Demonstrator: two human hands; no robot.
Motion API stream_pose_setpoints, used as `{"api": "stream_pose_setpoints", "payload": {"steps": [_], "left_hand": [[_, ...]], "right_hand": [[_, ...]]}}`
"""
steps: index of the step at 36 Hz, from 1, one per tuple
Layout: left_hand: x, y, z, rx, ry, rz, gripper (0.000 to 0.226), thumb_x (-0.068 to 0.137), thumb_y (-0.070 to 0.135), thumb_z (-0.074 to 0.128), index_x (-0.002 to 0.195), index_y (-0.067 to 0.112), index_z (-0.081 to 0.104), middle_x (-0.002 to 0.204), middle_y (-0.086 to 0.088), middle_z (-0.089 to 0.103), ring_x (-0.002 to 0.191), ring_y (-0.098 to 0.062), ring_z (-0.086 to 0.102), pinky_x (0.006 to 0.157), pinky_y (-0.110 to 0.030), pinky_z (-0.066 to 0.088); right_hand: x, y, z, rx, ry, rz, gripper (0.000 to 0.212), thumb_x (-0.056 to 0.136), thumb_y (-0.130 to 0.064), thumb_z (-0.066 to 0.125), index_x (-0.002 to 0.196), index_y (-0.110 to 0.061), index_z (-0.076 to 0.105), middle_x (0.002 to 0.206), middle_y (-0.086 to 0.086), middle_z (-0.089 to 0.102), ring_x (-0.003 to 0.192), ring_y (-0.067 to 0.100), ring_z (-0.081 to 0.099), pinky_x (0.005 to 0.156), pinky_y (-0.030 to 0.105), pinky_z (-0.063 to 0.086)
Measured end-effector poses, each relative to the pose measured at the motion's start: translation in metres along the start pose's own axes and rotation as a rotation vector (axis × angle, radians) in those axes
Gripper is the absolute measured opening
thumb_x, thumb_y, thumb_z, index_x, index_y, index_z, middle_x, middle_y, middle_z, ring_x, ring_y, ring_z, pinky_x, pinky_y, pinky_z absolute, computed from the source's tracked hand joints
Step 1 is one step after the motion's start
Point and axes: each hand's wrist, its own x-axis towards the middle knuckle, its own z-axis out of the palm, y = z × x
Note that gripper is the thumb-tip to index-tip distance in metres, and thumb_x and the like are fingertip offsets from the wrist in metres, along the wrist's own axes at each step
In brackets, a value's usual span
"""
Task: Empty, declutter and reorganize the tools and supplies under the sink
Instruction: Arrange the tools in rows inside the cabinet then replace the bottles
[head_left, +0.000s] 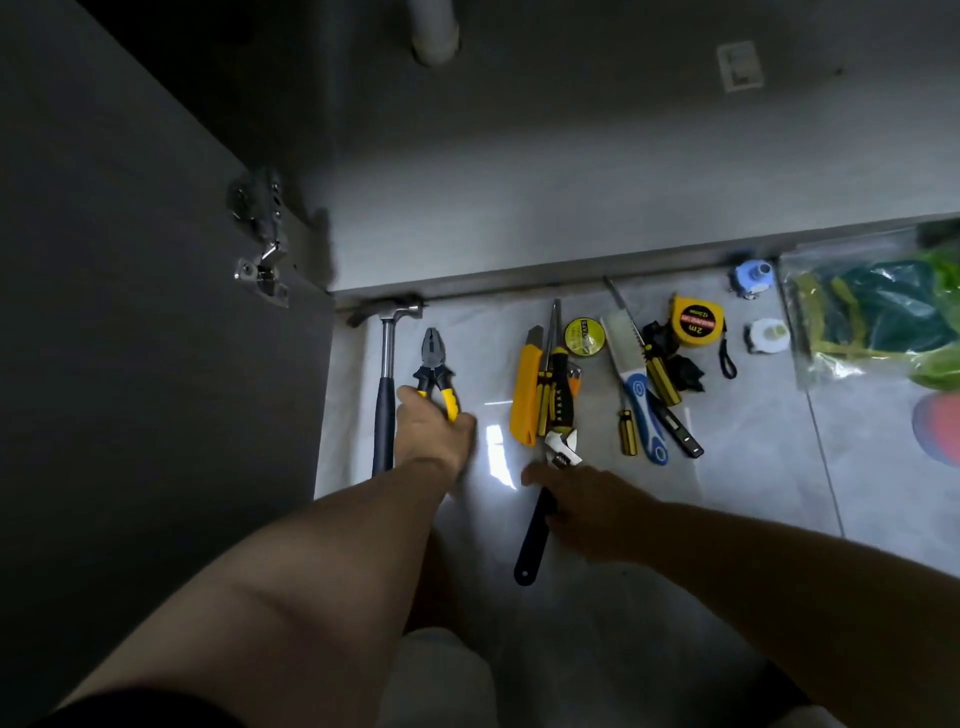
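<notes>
Yellow-and-black-handled steel pliers lie on the glossy grey floor tile left of centre. The left hand has its fingers curled round the handles, just beside the steel hammer with the dark grip. The right hand lies over the black handle of the silver adjustable wrench; I cannot tell whether its fingers wrap it.

The wrench's head sits against the lower ends of the yellow utility knife and the black-and-yellow screwdriver, so dragging it sideways would likely knock that row askew. Lifting the pliers carelessly could swing them into the hammer. A reach to the right passes the toothed hand saw with the blue-and-white handle, which could scrape skin. The light is dim, and on the slick tile a nudged tool may skid.
</notes>
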Motion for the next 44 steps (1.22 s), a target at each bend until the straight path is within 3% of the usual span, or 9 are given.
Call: {"api": "stream_pose_setpoints", "payload": {"steps": [6, 11, 15, 20, 26, 30, 35, 40, 44], "left_hand": [[-0.009, 0.006, 0.004, 0.05, 0.067, 0.023, 0.04, 0.084, 0.024, 0.068, 0.106, 0.016, 0.035, 0.107, -0.012, 0.056, 0.086, -0.029, 0.06, 0.07, -0.033, 0.041], [-0.013, 0.011, 0.005, 0.164, 0.102, 0.029, 0.05, 0.086, 0.023, 0.068, 0.123, 0.004, 0.04, 0.128, -0.017, 0.044, 0.108, -0.035, 0.052, 0.076, -0.037, 0.041], [-0.013, 0.01, -0.001, 0.286, 0.136, 0.063, 0.052, 0.086, 0.03, 0.068, 0.124, 0.005, 0.044, 0.131, -0.016, 0.043, 0.123, -0.033, 0.045, 0.096, -0.044, 0.046], [-0.013, 0.013, -0.005, 0.383, 0.162, 0.071, 0.054, 0.087, 0.035, 0.069, 0.128, 0.008, 0.047, 0.133, -0.013, 0.043, 0.127, -0.031, 0.041, 0.096, -0.043, 0.046], [-0.016, 0.012, -0.006, 0.397, 0.161, 0.087, 0.054, 0.087, 0.035, 0.066, 0.131, 0.009, 0.048, 0.136, -0.012, 0.042, 0.128, -0.03, 0.04, 0.097, -0.044, 0.045], [-0.019, 0.008, -0.006, 0.393, 0.16, 0.097, 0.058, 0.086, 0.035, 0.066, 0.135, 0.01, 0.048, 0.14, -0.011, 0.04, 0.131, -0.029, 0.036, 0.098, -0.044, 0.044], [-0.018, 0.003, -0.007, 0.372, 0.171, 0.113, 0.06, 0.087, 0.035, 0.067, 0.139, 0.011, 0.048, 0.143, -0.012, 0.038, 0.132, -0.029, 0.036, 0.1, -0.043, 0.044], [-0.019, -0.001, -0.006, 0.327, 0.185, 0.122, 0.058, 0.088, 0.036, 0.071, 0.138, 0.014, 0.05, 0.143, -0.009, 0.039, 0.134, -0.027, 0.036, 0.103, -0.044, 0.045], [-0.02, -0.003, -0.005, 0.303, 0.2, 0.113, 0.059, 0.088, 0.038, 0.073, 0.138, 0.016, 0.05, 0.14, -0.007, 0.041, 0.131, -0.027, 0.041, 0.103, -0.045, 0.046]], "right_hand": [[0.011, -0.012, 0.024, 0.052, 0.217, 0.189, 0.022, 0.096, -0.022, 0.058, 0.093, -0.029, 0.037, 0.083, -0.01, 0.045, 0.079, 0.017, 0.052, 0.055, 0.019, 0.03], [0.007, -0.022, 0.04, 0.08, 0.335, 0.321, 0.029, 0.096, -0.021, 0.059, 0.123, -0.025, 0.047, 0.097, -0.002, 0.064, 0.087, 0.017, 0.063, 0.067, 0.023, 0.039], [-0.004, -0.02, 0.04, 0.163, 0.388, 0.365, 0.033, 0.095, -0.017, 0.057, 0.124, -0.03, 0.049, 0.101, -0.001, 0.067, 0.097, 0.02, 0.066, 0.07, 0.025, 0.041], [-0.022, -0.021, 0.032, 0.245, 0.422, 0.333, 0.036, 0.095, -0.021, 0.059, 0.129, -0.03, 0.051, 0.115, -0.002, 0.062, 0.108, 0.02, 0.06, 0.087, 0.031, 0.05], [-0.034, -0.021, 0.03, 0.364, 0.436, 0.313, 0.024, 0.095, -0.022, 0.062, 0.115, -0.03, 0.052, 0.118, -0.007, 0.055, 0.106, 0.014, 0.056, 0.087, 0.027, 0.048], [-0.033, -0.02, 0.03, 0.401, 0.441, 0.332, 0.029, 0.094, -0.023, 0.062, 0.118, -0.03, 0.049, 0.115, -0.006, 0.055, 0.103, 0.015, 0.058, 0.088, 0.033, 0.054], [-0.032, -0.016, 0.025, 0.45, 0.499, 0.342, 0.025, 0.095, -0.028, 0.064, 0.117, -0.031, 0.054, 0.109, -0.012, 0.059, 0.096, 0.007, 0.061, 0.076, 0.018, 0.047], [-0.032, -0.031, 0.009, 0.378, 0.695, 0.229, 0.016, 0.098, -0.018, 0.054, 0.099, -0.028, 0.042, 0.099, -0.007, 0.049, 0.073, 0.001, 0.052, 0.056, 0.011, 0.034], [-0.015, -0.051, -0.017, 0.367, 0.751, 0.061, 0.017, 0.096, -0.005, 0.052, 0.098, -0.02, 0.045, 0.1, -0.004, 0.046, 0.078, 0.006, 0.05, 0.062, 0.017, 0.039]]}}
